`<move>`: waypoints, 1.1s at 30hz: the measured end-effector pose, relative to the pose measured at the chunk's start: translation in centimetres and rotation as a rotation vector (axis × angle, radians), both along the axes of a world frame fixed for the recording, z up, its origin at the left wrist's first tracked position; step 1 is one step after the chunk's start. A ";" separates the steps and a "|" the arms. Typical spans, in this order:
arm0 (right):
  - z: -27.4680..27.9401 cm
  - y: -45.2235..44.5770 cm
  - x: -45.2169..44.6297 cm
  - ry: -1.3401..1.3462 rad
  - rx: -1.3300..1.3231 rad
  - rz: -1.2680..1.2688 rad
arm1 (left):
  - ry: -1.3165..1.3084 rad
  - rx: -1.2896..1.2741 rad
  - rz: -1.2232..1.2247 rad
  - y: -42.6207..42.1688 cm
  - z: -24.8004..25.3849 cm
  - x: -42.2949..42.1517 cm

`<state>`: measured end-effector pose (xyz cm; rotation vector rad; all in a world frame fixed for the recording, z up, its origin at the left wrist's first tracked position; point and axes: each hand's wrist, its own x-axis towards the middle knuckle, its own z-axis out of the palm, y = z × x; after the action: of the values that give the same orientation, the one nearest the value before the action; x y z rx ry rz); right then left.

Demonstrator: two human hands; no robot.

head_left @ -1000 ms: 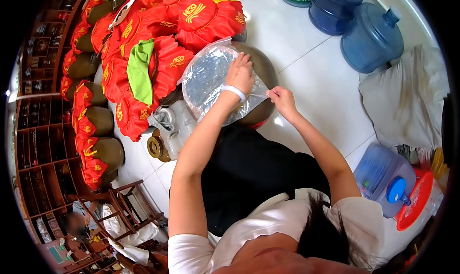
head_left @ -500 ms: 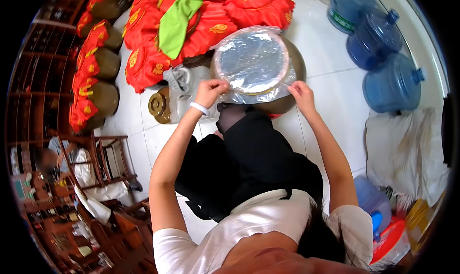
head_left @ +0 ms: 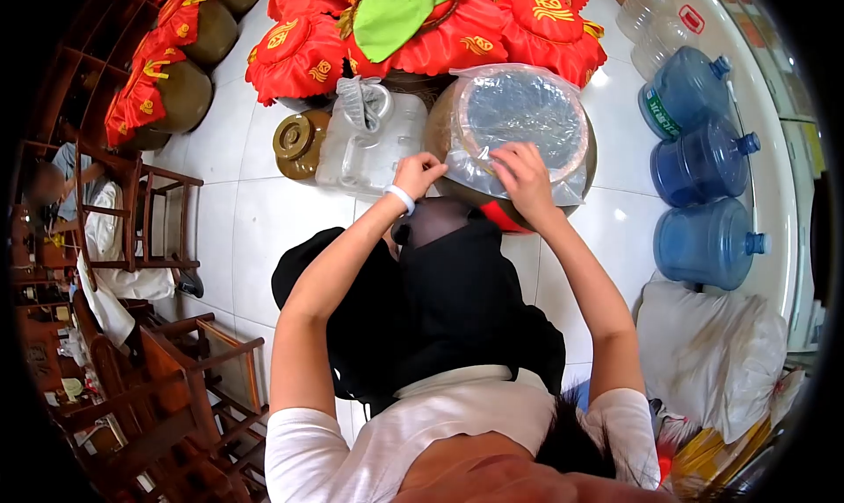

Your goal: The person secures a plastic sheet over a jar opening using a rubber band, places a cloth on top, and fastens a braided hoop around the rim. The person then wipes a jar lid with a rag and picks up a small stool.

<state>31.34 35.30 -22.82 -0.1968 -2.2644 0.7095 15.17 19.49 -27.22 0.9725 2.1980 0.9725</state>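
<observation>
A large brown jar stands before my knees, its round mouth covered by a clear plastic film that hangs over the rim. My left hand, with a white band at the wrist, is closed in a pinch at the film's front left edge. Over the film's front part is my right hand, its fingers bent and apart, the tips at the film near the jar's rim. Whether these tips press on the film is unclear. A bit of red cloth shows low on the jar's front.
Left of the jar stand a clear plastic jug and a small brown lidded pot. Behind are jars under red cloth covers, with a green cloth on top. Blue water bottles line the right wall. Wooden chairs and a seated person are left.
My right hand has left the film's right edge and moved inward over its front, fingers loosened. My left hand stays at the left edge. The camera view has shifted.
</observation>
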 end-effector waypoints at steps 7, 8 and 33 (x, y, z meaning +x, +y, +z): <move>-1.4 -0.3 -3.7 -0.218 -0.002 0.131 | -0.273 0.345 0.296 3.1 -1.6 -0.7; -1.8 -0.3 -3.8 -0.227 0.007 0.139 | -0.282 0.354 0.305 3.6 -1.8 -0.9; -0.6 6.0 -3.9 -0.236 0.316 -0.174 | 0.070 0.180 0.241 3.4 0.1 -1.1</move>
<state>27.40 41.32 -23.46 -0.3330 -2.5092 0.2416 14.06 22.88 -27.10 0.8421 2.3573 1.2826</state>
